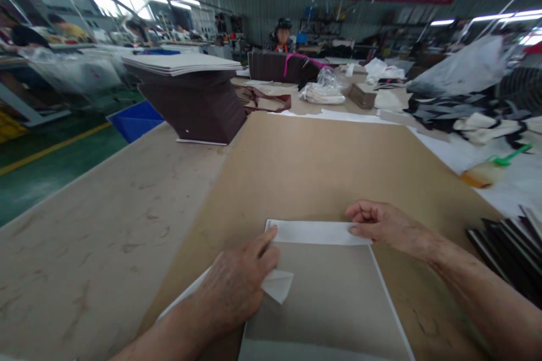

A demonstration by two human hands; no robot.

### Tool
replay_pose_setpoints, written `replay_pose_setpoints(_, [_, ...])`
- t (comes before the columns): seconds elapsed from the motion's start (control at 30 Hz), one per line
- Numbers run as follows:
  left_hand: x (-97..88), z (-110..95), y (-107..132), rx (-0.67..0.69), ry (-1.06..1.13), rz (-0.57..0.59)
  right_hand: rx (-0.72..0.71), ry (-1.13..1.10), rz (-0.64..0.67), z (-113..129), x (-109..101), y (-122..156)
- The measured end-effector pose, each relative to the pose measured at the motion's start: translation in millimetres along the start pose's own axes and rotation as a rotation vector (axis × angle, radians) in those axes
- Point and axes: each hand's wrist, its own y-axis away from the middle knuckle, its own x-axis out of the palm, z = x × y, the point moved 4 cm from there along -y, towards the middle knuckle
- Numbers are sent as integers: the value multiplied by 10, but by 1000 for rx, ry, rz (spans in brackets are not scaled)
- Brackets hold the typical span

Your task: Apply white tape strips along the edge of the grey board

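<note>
A flat grey-beige panel (326, 299) with thin white edges lies before me, with a white strip (315, 232) across its far edge. My left hand (239, 276) presses its index fingertip on the strip's left end, its other fingers curled. A piece of white paper (279, 285) pokes out from under that hand and seems held in the curled fingers, which are partly hidden. At the strip's right end, my right hand (379, 225) pinches the edge between thumb and bent fingers.
Brown board (330, 163) covers the table's middle. A tall stack of dark panels (195, 101) stands back left, white sheets on top. To the right lie dark strips (508, 248) and a bottle with a green nozzle (486, 172). A person (283, 36) sits beyond the table.
</note>
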Motion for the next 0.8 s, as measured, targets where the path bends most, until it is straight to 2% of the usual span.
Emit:
replay_pose_setpoints(0.2, [-1, -4, -4, -8, -31, 8, -43, 229, -149, -43, 66, 49])
replay_pose_setpoints(0.4, [14, 12, -6, -35, -8, 37, -22, 306, -225, -49, 85, 89])
replay_pose_setpoints(0.8, [81, 61, -32, -95, -63, 125, -30, 206, -185, -127, 53, 49])
